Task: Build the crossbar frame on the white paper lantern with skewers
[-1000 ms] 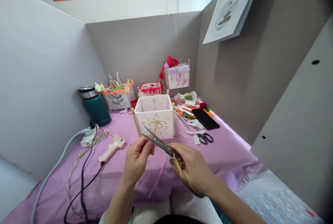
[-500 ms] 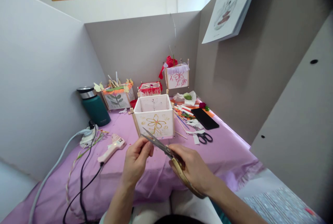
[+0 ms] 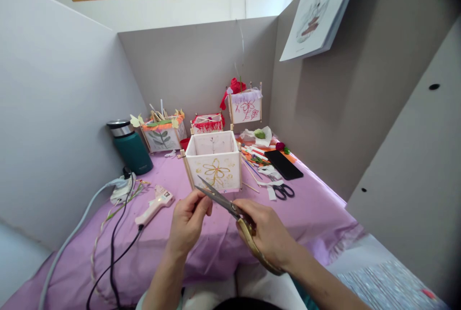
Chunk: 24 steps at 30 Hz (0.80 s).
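My right hand (image 3: pixel 268 231) is wrapped round the handles of large scissors (image 3: pixel 219 198) with worn gold-coloured grips. Their blades are slightly apart and point left and away from me. Close to the lower blade, my left hand (image 3: pixel 189 219) is closed in a pinch; anything between its fingertips is too small to make out. Just beyond the blades stands an open white box (image 3: pixel 214 172) with wooden corner sticks and a yellow flower drawn on its front.
On the purple cloth (image 3: pixel 201 252) lie a pink glue gun (image 3: pixel 155 207) with cables at left, and a phone (image 3: pixel 284 164) and black-handled scissors (image 3: pixel 283 191) at right. Behind are a green bottle (image 3: pixel 133 151) and decorated boxes (image 3: pixel 163 138). Grey partitions (image 3: pixel 194 70) surround the table.
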Available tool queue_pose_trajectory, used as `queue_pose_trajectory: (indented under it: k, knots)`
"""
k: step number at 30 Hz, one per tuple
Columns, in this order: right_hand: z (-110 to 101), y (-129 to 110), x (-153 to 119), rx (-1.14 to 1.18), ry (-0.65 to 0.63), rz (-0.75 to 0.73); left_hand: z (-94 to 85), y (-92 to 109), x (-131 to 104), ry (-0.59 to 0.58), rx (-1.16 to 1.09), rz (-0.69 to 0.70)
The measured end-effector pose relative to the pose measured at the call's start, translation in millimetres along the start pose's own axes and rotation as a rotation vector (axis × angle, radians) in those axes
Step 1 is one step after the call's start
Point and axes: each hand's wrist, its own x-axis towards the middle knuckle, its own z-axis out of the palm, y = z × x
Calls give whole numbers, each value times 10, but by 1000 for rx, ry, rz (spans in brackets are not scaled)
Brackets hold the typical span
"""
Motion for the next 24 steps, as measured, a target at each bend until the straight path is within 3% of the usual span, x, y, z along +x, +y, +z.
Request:
queue_pose_trajectory:
  k: [10, 13, 17, 19, 21, 24]
  knots:
    - [171, 152, -17, 36, 74, 14, 47, -47, 62, 20, -32, -18]
    - [97, 219, 1, 64, 221, 110, 5, -46, 83, 71, -74, -67]
    - [-164, 430, 14, -60, 492, 408, -96, -18, 50, 168, -156, -141]
    - [-298, 568, 17, -256, 418, 546, -126, 9, 30, 205, -204, -158]
    - [-378, 692, 34, -453, 230, 632, -132, 52, 21, 234, -257, -156]
    - [-363, 813, 109, -624, 33, 631, -111, 169, 28, 255, -291, -99]
